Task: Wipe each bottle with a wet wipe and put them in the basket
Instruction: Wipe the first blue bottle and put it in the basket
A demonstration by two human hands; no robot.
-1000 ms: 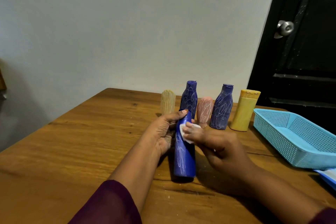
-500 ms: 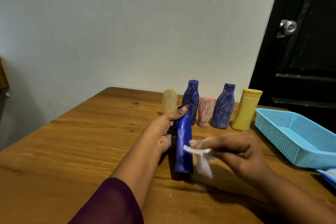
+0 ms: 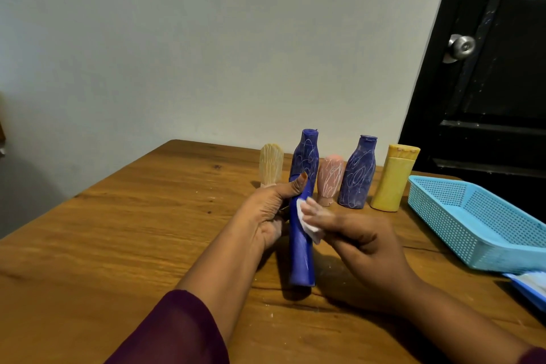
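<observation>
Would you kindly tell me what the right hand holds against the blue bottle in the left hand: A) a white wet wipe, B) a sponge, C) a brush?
A: the right hand pinches a white wet wipe against the blue bottle that the left hand grips.

Scribbled bottles on a brown-grained table.
In the left hand, held bottle blue, faintly white-lined; under the right hand, wet wipe white. Beyond them, cream bottle, pink bottle and two blue bottles white-scribbled, yellow bottle plain; rightward, basket sky-blue mesh.
</observation>
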